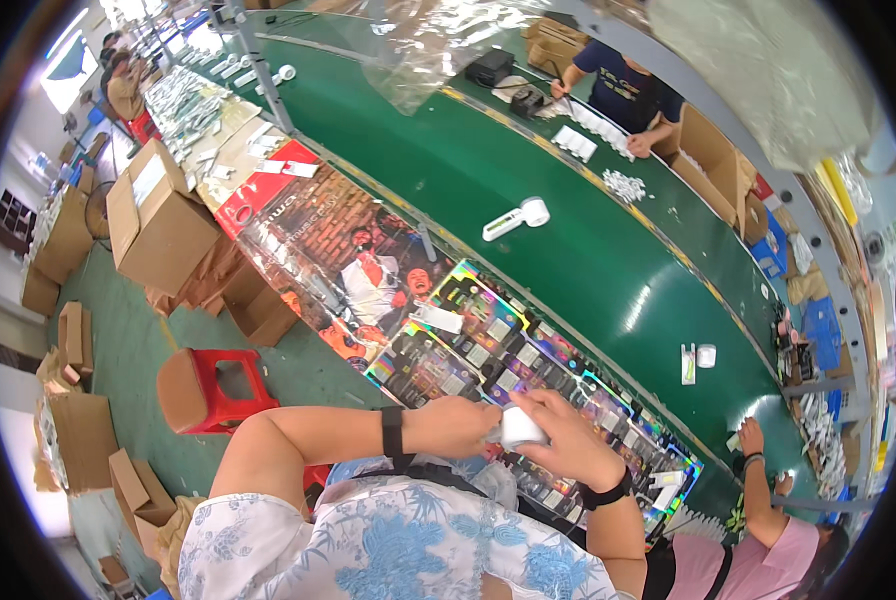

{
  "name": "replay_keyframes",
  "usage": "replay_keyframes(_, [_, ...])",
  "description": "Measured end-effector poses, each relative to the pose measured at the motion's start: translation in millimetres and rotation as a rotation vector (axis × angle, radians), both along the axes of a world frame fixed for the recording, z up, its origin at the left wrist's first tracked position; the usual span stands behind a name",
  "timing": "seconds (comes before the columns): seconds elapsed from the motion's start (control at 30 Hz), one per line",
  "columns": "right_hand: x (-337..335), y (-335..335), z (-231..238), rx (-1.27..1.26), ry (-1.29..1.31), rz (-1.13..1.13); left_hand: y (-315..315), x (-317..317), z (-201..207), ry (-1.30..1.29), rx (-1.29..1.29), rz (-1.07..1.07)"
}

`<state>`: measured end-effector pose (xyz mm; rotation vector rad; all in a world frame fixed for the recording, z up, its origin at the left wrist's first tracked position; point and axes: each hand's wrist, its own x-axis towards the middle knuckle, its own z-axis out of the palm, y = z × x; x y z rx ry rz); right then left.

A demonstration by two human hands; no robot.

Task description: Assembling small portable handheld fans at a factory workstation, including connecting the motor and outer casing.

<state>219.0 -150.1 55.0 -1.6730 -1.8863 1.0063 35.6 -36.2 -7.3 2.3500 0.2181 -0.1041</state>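
Setting: factory hall with a long green conveyor belt [568, 250] running diagonally past our worktop [368, 260], which is covered with glossy printed posters.
Left hand [458, 425]: ours, black wrist strap; we close its fingers [488, 412] on the left end of the white piece.
Right hand [568, 435]: ours, black wrist strap; its fingers [538, 405] curl over the top of the same piece, clamped on it from the right.
White piece [520, 428]: small, rounded, white; we hold it between both hands just above the near edge of the worktop, close to our body. We cannot tell its exact shape, as the hands cover much of it.
White device [516, 219]: elongated, with a round head, lying alone on the belt, well apart from our hands.
Small white parts [698, 360]: a flat strip and a round cap, side by side on the belt to our right.
Red stool [213, 390]: on the green floor to our left, beside the worktop.
Cartons [158, 220]: brown, stacked on the floor and against the worktop at left.
Person in dark shirt [623, 90]: across the belt, hands on small white items.
Person in pink [768, 530]: just to our right, one arm reaching toward the belt edge.
Clear plastic sheet [438, 45]: hanging above the belt at top.
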Motion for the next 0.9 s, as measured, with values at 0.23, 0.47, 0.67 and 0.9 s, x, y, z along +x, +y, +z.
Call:
replay_keyframes(0.23, [-34.2,73.0,-25.2,0.059,0.170,0.168,44.8,-69.7,7.7,0.026,-0.189,0.186])
replay_keyframes(0.47, [-75.6,138.9,-41.9,0.074,0.264,0.281,70.5,-123.6,5.6,-0.003,-0.256,0.443])
replay_keyframes(0.67, [-98.3,176.4,-42.7,-0.127,0.608,0.269,84.8,-143.5,7.3,0.090,-0.845,0.653])
replay_keyframes(0.9, [-109.0,189.8,-68.9,0.028,0.617,0.205,97.9,-152.0,-0.9,-0.022,-1.177,0.696])
